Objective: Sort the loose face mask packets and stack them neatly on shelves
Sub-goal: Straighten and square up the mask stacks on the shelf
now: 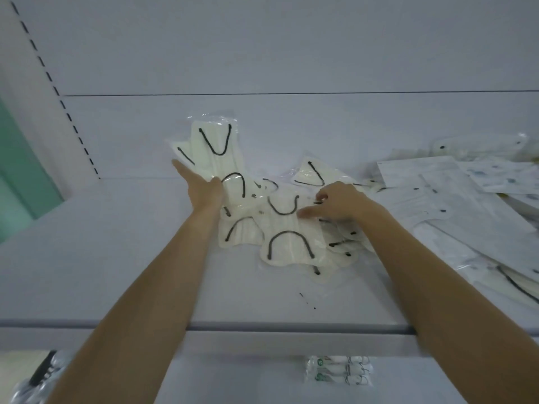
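Several clear packets of cream face masks with black ear loops lie scattered on a white shelf (116,258). My left hand (201,185) holds the left edge of a tall packet (217,147) that leans up against the back panel, thumb over its front. My right hand (338,202) rests with curled fingers on the overlapping packets in the middle, its thumb lying on the front packet (287,237). Another packet (310,173) lies just behind that hand. What the right fingertips grasp is hidden.
A heap of larger white-backed packets (443,199) fills the shelf's right side. The shelf's front lip (262,328) runs across below my forearms. On the lower shelf stand small green-labelled packs (339,370). A slotted upright (58,91) bounds the left.
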Motion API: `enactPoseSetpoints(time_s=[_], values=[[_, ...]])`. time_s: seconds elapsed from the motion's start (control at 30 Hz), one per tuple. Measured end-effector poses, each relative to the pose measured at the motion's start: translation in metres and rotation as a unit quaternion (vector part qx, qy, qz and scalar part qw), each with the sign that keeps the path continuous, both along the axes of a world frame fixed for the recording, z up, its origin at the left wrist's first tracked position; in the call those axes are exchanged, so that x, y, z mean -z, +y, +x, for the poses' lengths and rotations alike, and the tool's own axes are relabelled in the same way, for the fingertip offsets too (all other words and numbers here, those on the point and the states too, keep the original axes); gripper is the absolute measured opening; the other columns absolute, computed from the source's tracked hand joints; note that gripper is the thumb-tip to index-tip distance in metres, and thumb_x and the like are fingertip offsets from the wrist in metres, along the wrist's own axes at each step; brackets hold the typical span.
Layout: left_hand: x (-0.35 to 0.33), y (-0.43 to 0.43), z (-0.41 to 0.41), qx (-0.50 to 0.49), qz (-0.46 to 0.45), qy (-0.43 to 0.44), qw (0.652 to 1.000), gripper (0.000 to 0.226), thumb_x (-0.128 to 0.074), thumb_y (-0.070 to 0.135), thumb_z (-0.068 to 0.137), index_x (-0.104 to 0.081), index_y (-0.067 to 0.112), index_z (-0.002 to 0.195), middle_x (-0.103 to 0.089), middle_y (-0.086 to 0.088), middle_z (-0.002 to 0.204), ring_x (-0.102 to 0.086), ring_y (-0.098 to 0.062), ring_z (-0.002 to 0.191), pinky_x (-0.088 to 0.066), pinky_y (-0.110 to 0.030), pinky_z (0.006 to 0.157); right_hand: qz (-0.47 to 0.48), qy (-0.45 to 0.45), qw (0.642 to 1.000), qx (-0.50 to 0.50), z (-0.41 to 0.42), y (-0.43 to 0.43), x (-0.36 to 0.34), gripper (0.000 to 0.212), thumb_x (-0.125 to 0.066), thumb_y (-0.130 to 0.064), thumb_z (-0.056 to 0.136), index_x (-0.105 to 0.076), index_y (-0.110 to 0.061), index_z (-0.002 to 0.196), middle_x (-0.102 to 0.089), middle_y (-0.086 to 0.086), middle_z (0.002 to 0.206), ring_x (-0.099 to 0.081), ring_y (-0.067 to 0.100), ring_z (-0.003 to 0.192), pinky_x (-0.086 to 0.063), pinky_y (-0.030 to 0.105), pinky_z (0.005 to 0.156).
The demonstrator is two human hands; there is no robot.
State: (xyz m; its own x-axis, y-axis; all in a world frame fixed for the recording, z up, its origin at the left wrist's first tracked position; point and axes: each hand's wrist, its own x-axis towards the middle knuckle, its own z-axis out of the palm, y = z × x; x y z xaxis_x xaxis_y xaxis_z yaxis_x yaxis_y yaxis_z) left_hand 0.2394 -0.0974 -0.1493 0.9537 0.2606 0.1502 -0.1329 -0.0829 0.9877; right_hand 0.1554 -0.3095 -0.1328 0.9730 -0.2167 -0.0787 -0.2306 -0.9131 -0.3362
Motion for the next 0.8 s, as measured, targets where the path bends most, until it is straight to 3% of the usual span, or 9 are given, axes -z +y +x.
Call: enactPoseSetpoints(time_s=[0.07, 0.17, 0.23, 0.37, 0.43, 0.5, 0.6, 0.7, 0.8], values=[[-0.001, 0.000, -0.002, -0.017, 0.046, -0.039, 0.998, 0.088, -0.040, -0.007, 0.088, 0.011, 0.028, 0.150, -0.026, 0.000, 0.152, -0.050, -0.003, 0.081, -0.039, -0.013, 0.077, 0.017, -0.030, 0.999, 0.010, 0.001, 0.000, 0.000, 0.051, -0.067, -0.053, 0.077, -0.065, -0.012, 0.107, -0.060, 0.003, 0.115, -0.047, 0.025, 0.114, -0.037, 0.039, 0.100], [-0.001, -0.001, -0.004, -0.006, 0.079, -0.042, 0.996, 0.072, -0.036, -0.007, 0.088, -0.019, 0.026, 0.150, -0.029, 0.002, 0.152, -0.047, -0.009, 0.116, -0.029, -0.006, 0.083, 0.055, -0.079, 0.995, -0.004, 0.002, 0.005, 0.002, 0.034, -0.069, -0.034, 0.080, -0.063, -0.021, 0.111, -0.057, 0.002, 0.123, -0.047, 0.024, 0.121, -0.035, 0.039, 0.105], [-0.002, 0.000, -0.002, -0.028, 0.083, -0.020, 0.996, 0.054, -0.035, -0.004, 0.091, -0.040, 0.018, 0.140, -0.037, -0.002, 0.143, -0.042, -0.013, 0.125, -0.025, -0.006, 0.082, 0.087, -0.167, 0.982, -0.001, 0.003, 0.007, 0.001, 0.022, -0.063, -0.023, 0.085, -0.062, -0.018, 0.107, -0.059, -0.002, 0.111, -0.053, 0.019, 0.111, -0.040, 0.033, 0.097], [-0.008, 0.001, -0.004, -0.004, 0.054, -0.042, 0.998, 0.043, -0.045, 0.004, 0.091, -0.049, 0.017, 0.132, -0.043, 0.001, 0.137, -0.043, -0.004, 0.114, -0.031, -0.008, 0.088, 0.337, -0.326, 0.879, 0.085, 0.001, 0.002, -0.015, 0.007, -0.061, -0.016, 0.086, -0.055, -0.019, 0.084, -0.057, -0.012, 0.075, -0.052, 0.002, 0.063, -0.040, 0.006, 0.050], [-0.015, -0.007, -0.011, 0.086, 0.030, -0.055, 0.994, 0.030, -0.054, 0.017, 0.093, -0.058, 0.022, 0.122, -0.053, 0.008, 0.128, -0.047, -0.007, 0.118, -0.037, -0.017, 0.096, 0.506, -0.310, 0.799, 0.097, 0.000, 0.002, -0.021, 0.013, -0.064, -0.013, 0.085, -0.055, -0.020, 0.079, -0.062, -0.011, 0.068, -0.055, 0.001, 0.052, -0.042, 0.012, 0.044], [-0.021, -0.017, -0.018, 0.199, 0.004, -0.039, 0.979, 0.018, -0.053, 0.034, 0.094, -0.064, 0.028, 0.108, -0.062, 0.012, 0.115, -0.054, -0.009, 0.113, -0.042, -0.021, 0.093, 0.566, -0.285, 0.769, 0.088, 0.000, 0.005, -0.019, 0.014, -0.064, -0.009, 0.084, -0.054, -0.017, 0.079, -0.063, -0.005, 0.068, -0.057, 0.005, 0.052, -0.045, 0.017, 0.045], [-0.016, -0.027, -0.024, 0.337, 0.056, 0.004, 0.940, 0.033, -0.055, 0.045, 0.090, -0.065, 0.025, 0.115, -0.065, -0.003, 0.121, -0.063, -0.010, 0.101, -0.049, -0.030, 0.093, 0.522, -0.267, 0.805, 0.091, 0.005, 0.010, -0.010, 0.013, -0.065, -0.010, 0.084, -0.053, -0.014, 0.083, -0.063, 0.008, 0.090, -0.059, 0.019, 0.078, -0.054, 0.035, 0.075], [-0.007, -0.025, -0.021, 0.313, 0.117, -0.022, 0.942, 0.047, -0.066, 0.023, 0.087, -0.052, 0.021, 0.132, -0.053, 0.000, 0.135, -0.055, -0.009, 0.114, -0.046, -0.030, 0.100, 0.431, -0.258, 0.860, 0.091, 0.008, 0.005, -0.011, 0.021, -0.065, -0.019, 0.086, -0.051, -0.014, 0.101, -0.060, 0.009, 0.102, -0.060, 0.017, 0.082, -0.052, 0.035, 0.081], [-0.008, -0.019, -0.014, 0.225, 0.087, -0.038, 0.970, 0.047, -0.060, 0.011, 0.091, -0.047, 0.018, 0.135, -0.047, 0.000, 0.138, -0.047, -0.016, 0.125, -0.039, -0.037, 0.108, 0.125, -0.085, 0.988, 0.019, 0.000, -0.020, -0.016, 0.052, -0.065, -0.023, 0.084, -0.044, -0.018, 0.131, -0.053, 0.005, 0.125, -0.053, 0.018, 0.104, -0.041, 0.030, 0.088]])
